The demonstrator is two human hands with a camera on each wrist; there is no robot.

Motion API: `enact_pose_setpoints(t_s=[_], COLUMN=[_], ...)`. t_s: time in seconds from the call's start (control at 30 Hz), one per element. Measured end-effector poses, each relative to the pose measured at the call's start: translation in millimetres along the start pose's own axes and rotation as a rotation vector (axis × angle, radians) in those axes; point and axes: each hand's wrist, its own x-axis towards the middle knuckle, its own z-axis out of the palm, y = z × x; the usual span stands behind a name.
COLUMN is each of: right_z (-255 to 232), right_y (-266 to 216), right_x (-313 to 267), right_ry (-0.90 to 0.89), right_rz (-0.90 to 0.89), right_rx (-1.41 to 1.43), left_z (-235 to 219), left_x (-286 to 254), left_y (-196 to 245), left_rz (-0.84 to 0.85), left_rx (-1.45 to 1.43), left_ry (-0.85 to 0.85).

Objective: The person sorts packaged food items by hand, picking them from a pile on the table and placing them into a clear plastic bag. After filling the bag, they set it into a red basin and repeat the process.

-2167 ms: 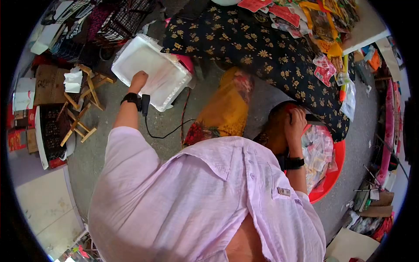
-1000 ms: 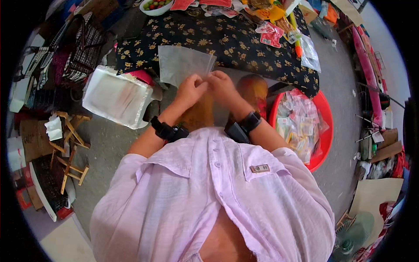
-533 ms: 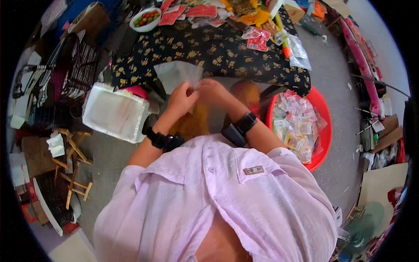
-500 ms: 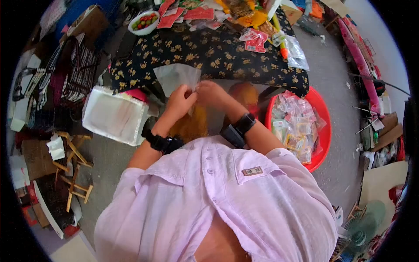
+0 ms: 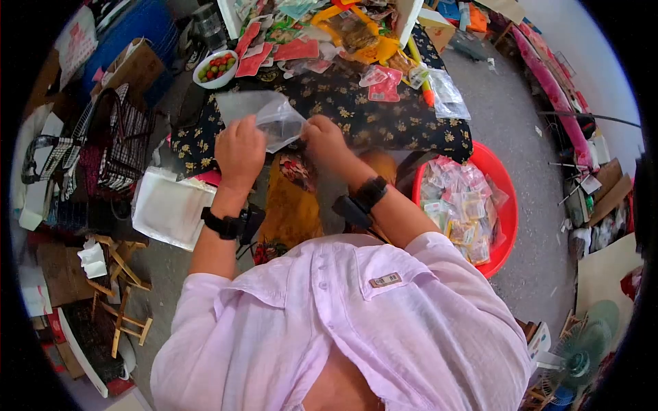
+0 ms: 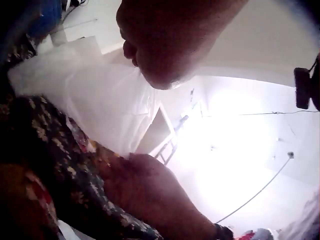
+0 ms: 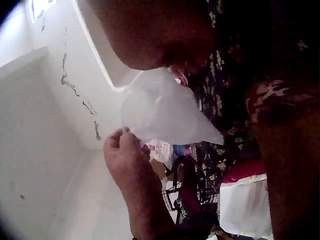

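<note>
A clear plastic bag (image 5: 273, 116) is stretched between both hands above the near edge of the flowered cloth, its mouth spread apart. My left hand (image 5: 240, 152) pinches one side of the mouth with curled fingers. On the opposite side, my right hand (image 5: 330, 145) pinches the rim between thumb and fingers. The right wrist view shows the bag (image 7: 162, 107) hanging between the hands, the left hand (image 7: 131, 172) gripping its edge. From the left wrist, the bag (image 6: 100, 95) looks milky and holds nothing visible.
The flowered cloth (image 5: 384, 130) covers a table with a bowl of red and green fruit (image 5: 216, 68) and red packets (image 5: 296, 50). A red tub (image 5: 507, 226) of small packets stands at right. A white foam box (image 5: 171, 209) and wooden stool (image 5: 123, 294) stand left.
The left hand has left the foam box and the right hand has left the tub's side. Both took hold of the bag, then moved apart, spreading its mouth.
</note>
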Motion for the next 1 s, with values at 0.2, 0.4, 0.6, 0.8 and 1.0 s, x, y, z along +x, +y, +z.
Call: enact_pose_setpoints(t_s=[0.2, 0.4, 0.6, 0.8, 1.0], right_z=[-10.8, -61.7, -119.1, -123.1, -118.1], right_y=[13.3, 12.6, -22.8, -9.2, 24.5], right_x=[43.3, 73.4, 130.4, 164.9, 188.3], right_ry=[0.005, -0.068, 0.21, 0.177, 0.05], right_rz=[-0.15, -0.101, -0.182, -0.173, -0.181], right_rx=[-0.257, -0.506, -0.897, -1.282, -1.391], left_z=[47.9, 115.8, 127.4, 130.0, 131.7], left_x=[14.7, -8.2, -14.5, -16.3, -18.8], left_y=[15.8, 17.1, 21.5, 21.1, 19.4], left_rz=[0.045, -0.175, -0.201, -0.17, -0.181], left_rx=[0.024, -0.12, -0.159, -0.197, -0.189], left_ry=[-0.393, -0.481, -0.483, -0.339, -0.36])
